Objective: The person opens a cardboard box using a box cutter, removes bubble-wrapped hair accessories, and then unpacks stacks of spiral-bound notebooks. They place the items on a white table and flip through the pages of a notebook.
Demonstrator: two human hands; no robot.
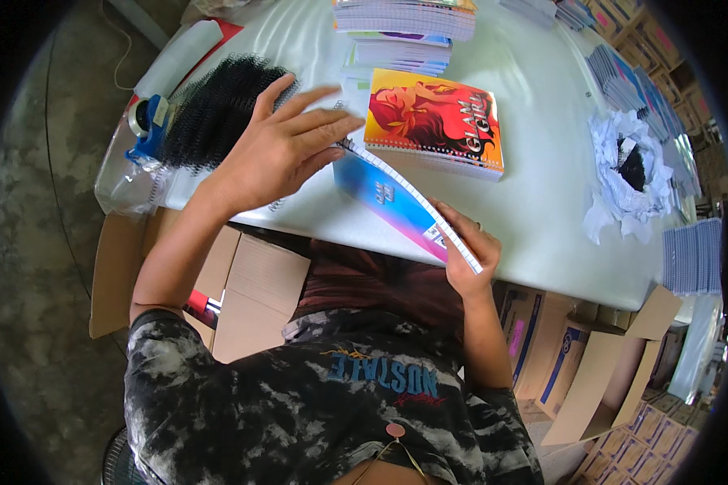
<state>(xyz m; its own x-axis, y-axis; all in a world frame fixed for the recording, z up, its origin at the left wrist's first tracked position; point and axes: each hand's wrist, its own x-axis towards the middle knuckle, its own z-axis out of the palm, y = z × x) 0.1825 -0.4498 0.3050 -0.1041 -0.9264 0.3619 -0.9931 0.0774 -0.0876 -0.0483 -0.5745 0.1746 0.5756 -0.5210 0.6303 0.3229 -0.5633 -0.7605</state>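
My right hand point(468, 246) grips the lower end of a notebook point(390, 202) with a blue and pink cover. The notebook is tilted and bowed, its row of punched holes along the upper edge. At its far end, a short dark piece of spiral coil shows by the corner. My left hand point(287, 144) is there, fingers stretched out and apart, thumb close to that corner; whether it touches the coil I cannot tell. Beyond the notebook lies a stack of notebooks point(433, 121) with a red and orange cover on top. A pile of black spiral coils point(218, 113) lies behind my left hand.
A blue tape dispenser point(149, 133) stands at the table's left edge. More notebook stacks point(404, 20) stand at the back. Crumpled white paper point(635, 174) with dark coils lies at right. Open cardboard boxes point(263, 295) stand below the table's front edge on both sides.
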